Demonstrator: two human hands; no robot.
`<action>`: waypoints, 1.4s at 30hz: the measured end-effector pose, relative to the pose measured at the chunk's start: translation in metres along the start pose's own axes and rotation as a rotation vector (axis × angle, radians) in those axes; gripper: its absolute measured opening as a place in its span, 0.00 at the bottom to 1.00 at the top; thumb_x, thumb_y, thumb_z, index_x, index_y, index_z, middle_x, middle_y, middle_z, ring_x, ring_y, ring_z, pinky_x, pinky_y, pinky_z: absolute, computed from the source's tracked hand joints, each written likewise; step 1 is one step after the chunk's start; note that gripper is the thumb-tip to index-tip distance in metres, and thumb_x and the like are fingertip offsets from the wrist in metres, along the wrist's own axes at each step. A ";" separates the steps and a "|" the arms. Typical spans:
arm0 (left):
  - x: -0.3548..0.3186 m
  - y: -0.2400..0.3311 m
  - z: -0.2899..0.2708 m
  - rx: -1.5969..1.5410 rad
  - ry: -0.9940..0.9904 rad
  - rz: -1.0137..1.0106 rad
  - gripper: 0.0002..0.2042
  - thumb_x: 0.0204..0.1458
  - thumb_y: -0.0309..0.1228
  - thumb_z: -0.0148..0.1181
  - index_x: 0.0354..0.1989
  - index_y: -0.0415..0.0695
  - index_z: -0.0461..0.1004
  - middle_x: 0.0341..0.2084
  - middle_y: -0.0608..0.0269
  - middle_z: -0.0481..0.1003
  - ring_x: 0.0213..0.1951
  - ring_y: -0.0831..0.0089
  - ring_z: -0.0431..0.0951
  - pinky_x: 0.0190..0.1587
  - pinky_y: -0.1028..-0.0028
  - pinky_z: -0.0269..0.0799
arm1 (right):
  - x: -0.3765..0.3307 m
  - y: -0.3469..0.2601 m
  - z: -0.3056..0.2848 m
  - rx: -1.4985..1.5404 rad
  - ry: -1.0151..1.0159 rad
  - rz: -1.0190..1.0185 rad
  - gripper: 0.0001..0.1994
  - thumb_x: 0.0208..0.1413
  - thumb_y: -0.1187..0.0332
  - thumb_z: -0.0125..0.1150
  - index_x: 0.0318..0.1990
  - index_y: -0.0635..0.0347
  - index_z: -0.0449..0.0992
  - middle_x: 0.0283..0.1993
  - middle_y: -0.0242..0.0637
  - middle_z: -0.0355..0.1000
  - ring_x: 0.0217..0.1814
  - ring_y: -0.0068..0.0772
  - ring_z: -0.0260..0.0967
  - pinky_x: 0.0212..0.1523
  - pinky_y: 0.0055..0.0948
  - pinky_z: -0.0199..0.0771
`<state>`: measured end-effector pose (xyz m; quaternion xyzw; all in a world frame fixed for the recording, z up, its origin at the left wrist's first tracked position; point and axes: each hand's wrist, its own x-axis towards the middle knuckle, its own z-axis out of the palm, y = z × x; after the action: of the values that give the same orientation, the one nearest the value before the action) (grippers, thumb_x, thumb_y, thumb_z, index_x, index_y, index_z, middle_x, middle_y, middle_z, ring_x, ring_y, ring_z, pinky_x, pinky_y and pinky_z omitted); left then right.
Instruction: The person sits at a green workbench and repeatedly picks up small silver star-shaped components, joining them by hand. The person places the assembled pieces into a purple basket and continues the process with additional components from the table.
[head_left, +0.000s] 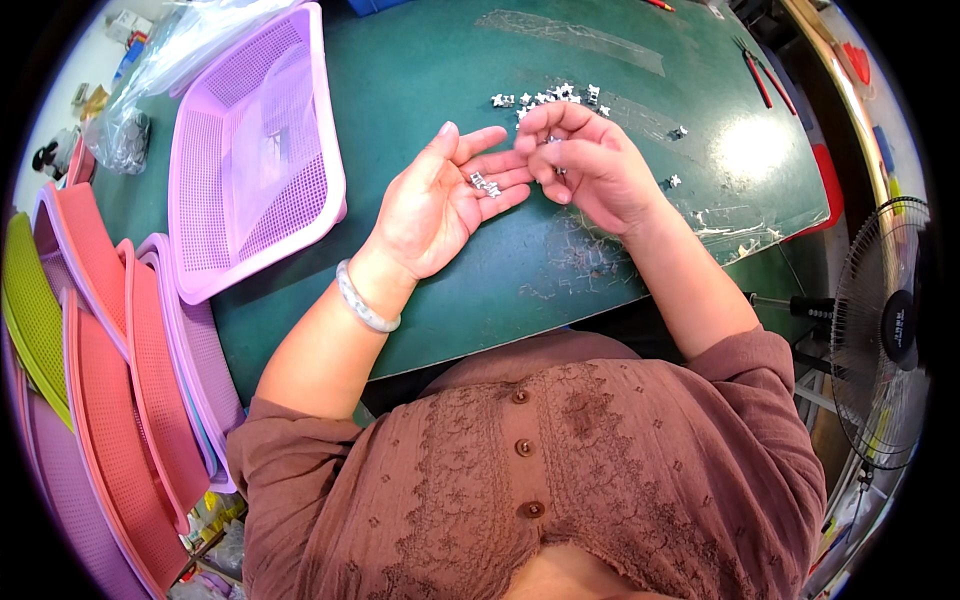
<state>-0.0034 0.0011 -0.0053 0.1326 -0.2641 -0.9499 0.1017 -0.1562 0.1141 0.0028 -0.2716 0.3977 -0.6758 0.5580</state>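
Observation:
Palm up and fingers stretched out, my left hand [425,210] bears a few small silver metal pieces [486,185] on its fingers. My right hand [598,172] is closed beside the left fingertips, its thumb and fingers curled together. A bit of a small silver piece [556,141] shows between the right fingers; the rest is hidden. Just beyond my right hand lies a loose heap of similar star-shaped metal pieces [562,92] on the green table [420,70]. Single pieces [674,181] lie to the right of that hand.
A lilac mesh basket [334,180] with a clear plastic bag inside stands at the left. Pink, purple and green baskets [110,440] are stacked beside the table. Red-handled pliers [768,82] lie at the far right, and a black fan [880,330] stands past the right edge.

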 end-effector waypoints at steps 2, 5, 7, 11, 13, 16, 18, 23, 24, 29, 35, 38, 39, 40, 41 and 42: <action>0.000 -0.001 -0.003 -0.022 -0.024 -0.008 0.24 0.59 0.42 0.36 0.51 0.31 0.60 0.46 0.42 0.67 0.47 0.59 0.69 0.55 0.64 0.62 | 0.002 0.009 0.004 -0.258 0.048 -0.050 0.09 0.47 0.77 0.54 0.38 0.63 0.71 0.28 0.33 0.70 0.25 0.20 0.64 0.26 0.20 0.66; 0.000 -0.001 -0.006 -0.017 -0.025 0.000 0.24 0.59 0.42 0.36 0.51 0.31 0.61 0.45 0.44 0.67 0.47 0.60 0.69 0.54 0.65 0.63 | -0.001 0.012 0.012 -0.725 -0.001 -0.149 0.08 0.46 0.77 0.57 0.36 0.64 0.73 0.25 0.28 0.68 0.25 0.16 0.60 0.28 0.19 0.64; 0.000 -0.001 -0.007 -0.001 -0.033 0.007 0.24 0.59 0.42 0.36 0.51 0.30 0.60 0.44 0.45 0.68 0.46 0.61 0.70 0.52 0.67 0.64 | -0.004 0.015 0.014 -0.933 -0.019 -0.239 0.08 0.44 0.77 0.59 0.35 0.65 0.74 0.25 0.25 0.66 0.25 0.15 0.57 0.29 0.18 0.62; -0.002 -0.002 -0.002 0.016 -0.016 0.024 0.23 0.59 0.41 0.38 0.50 0.29 0.59 0.41 0.48 0.69 0.45 0.63 0.70 0.51 0.68 0.64 | -0.004 0.021 0.014 -0.983 -0.007 -0.342 0.10 0.44 0.75 0.60 0.37 0.59 0.76 0.22 0.29 0.68 0.24 0.18 0.62 0.27 0.20 0.64; -0.002 -0.002 0.001 0.021 0.016 0.034 0.22 0.59 0.39 0.39 0.49 0.29 0.59 0.41 0.48 0.69 0.45 0.63 0.70 0.52 0.68 0.64 | -0.005 0.020 0.013 -0.964 -0.001 -0.315 0.10 0.44 0.74 0.60 0.38 0.59 0.76 0.23 0.29 0.69 0.26 0.17 0.63 0.29 0.19 0.65; -0.002 -0.003 0.002 0.062 0.065 0.049 0.20 0.58 0.37 0.40 0.48 0.29 0.61 0.41 0.49 0.69 0.45 0.64 0.70 0.50 0.68 0.66 | -0.003 0.017 0.011 -0.804 -0.008 -0.269 0.10 0.46 0.73 0.59 0.38 0.60 0.76 0.27 0.30 0.72 0.29 0.16 0.64 0.33 0.19 0.66; -0.003 -0.004 0.004 0.128 0.123 0.061 0.19 0.58 0.36 0.41 0.47 0.30 0.64 0.41 0.48 0.70 0.43 0.64 0.72 0.48 0.68 0.68 | -0.005 0.012 0.012 -0.676 0.036 -0.166 0.10 0.48 0.71 0.58 0.38 0.63 0.75 0.31 0.30 0.73 0.32 0.16 0.65 0.37 0.18 0.66; -0.007 0.004 0.001 0.255 0.120 -0.049 0.13 0.56 0.34 0.46 0.36 0.35 0.70 0.28 0.56 0.74 0.28 0.69 0.75 0.32 0.75 0.73 | -0.005 0.011 0.012 -0.544 0.060 -0.165 0.09 0.50 0.71 0.58 0.37 0.65 0.75 0.31 0.29 0.73 0.33 0.16 0.65 0.37 0.18 0.66; -0.007 0.004 0.000 0.266 0.110 -0.064 0.12 0.55 0.34 0.47 0.34 0.36 0.70 0.26 0.58 0.74 0.25 0.71 0.75 0.29 0.77 0.73 | -0.004 0.011 0.011 -0.548 0.056 -0.179 0.09 0.50 0.71 0.58 0.37 0.65 0.75 0.31 0.29 0.73 0.32 0.16 0.65 0.37 0.18 0.66; -0.008 0.004 0.002 0.363 0.091 -0.046 0.10 0.54 0.34 0.50 0.31 0.39 0.72 0.23 0.62 0.73 0.23 0.76 0.73 0.24 0.81 0.69 | -0.004 0.013 0.010 -0.558 0.053 -0.189 0.08 0.50 0.71 0.59 0.37 0.65 0.75 0.30 0.29 0.72 0.32 0.15 0.64 0.36 0.18 0.66; -0.008 0.004 0.002 0.361 0.103 -0.052 0.09 0.53 0.33 0.52 0.31 0.39 0.72 0.22 0.63 0.73 0.22 0.78 0.72 0.24 0.82 0.68 | -0.004 0.014 0.010 -0.636 0.060 -0.232 0.08 0.49 0.72 0.59 0.37 0.63 0.76 0.29 0.28 0.72 0.30 0.14 0.62 0.34 0.17 0.65; -0.007 0.003 0.001 0.374 0.130 -0.031 0.08 0.52 0.31 0.53 0.32 0.39 0.72 0.22 0.64 0.73 0.22 0.78 0.72 0.24 0.83 0.68 | -0.003 0.015 0.009 -0.679 0.049 -0.263 0.08 0.48 0.72 0.59 0.37 0.62 0.76 0.27 0.26 0.71 0.28 0.13 0.60 0.32 0.16 0.63; -0.007 0.002 0.001 0.382 0.141 -0.020 0.07 0.52 0.30 0.54 0.32 0.39 0.72 0.22 0.64 0.73 0.22 0.79 0.72 0.24 0.83 0.68 | -0.003 0.015 0.008 -0.684 0.046 -0.273 0.08 0.48 0.72 0.60 0.37 0.61 0.76 0.27 0.25 0.70 0.28 0.13 0.59 0.32 0.16 0.62; -0.007 0.001 0.002 0.404 0.157 0.005 0.07 0.51 0.29 0.54 0.33 0.38 0.72 0.23 0.64 0.73 0.23 0.79 0.72 0.24 0.83 0.68 | -0.003 0.015 0.008 -0.684 0.046 -0.277 0.09 0.47 0.72 0.60 0.37 0.61 0.76 0.26 0.25 0.69 0.27 0.13 0.59 0.31 0.16 0.62; -0.007 0.001 0.003 0.427 0.173 0.030 0.06 0.51 0.27 0.55 0.34 0.38 0.71 0.24 0.64 0.73 0.23 0.79 0.72 0.25 0.84 0.68 | -0.003 0.015 0.008 -0.685 0.047 -0.280 0.09 0.47 0.72 0.60 0.37 0.61 0.75 0.25 0.24 0.68 0.27 0.13 0.58 0.31 0.16 0.61; -0.007 0.000 0.004 0.448 0.188 0.054 0.06 0.50 0.26 0.55 0.35 0.38 0.71 0.24 0.64 0.73 0.23 0.80 0.72 0.25 0.84 0.68 | -0.003 0.016 0.007 -0.687 0.048 -0.284 0.09 0.46 0.72 0.61 0.37 0.61 0.75 0.24 0.23 0.67 0.27 0.13 0.58 0.31 0.16 0.61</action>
<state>0.0018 0.0050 -0.0006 0.2326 -0.4613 -0.8479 0.1193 -0.1412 0.1144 -0.0062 -0.4793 0.5727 -0.5798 0.3257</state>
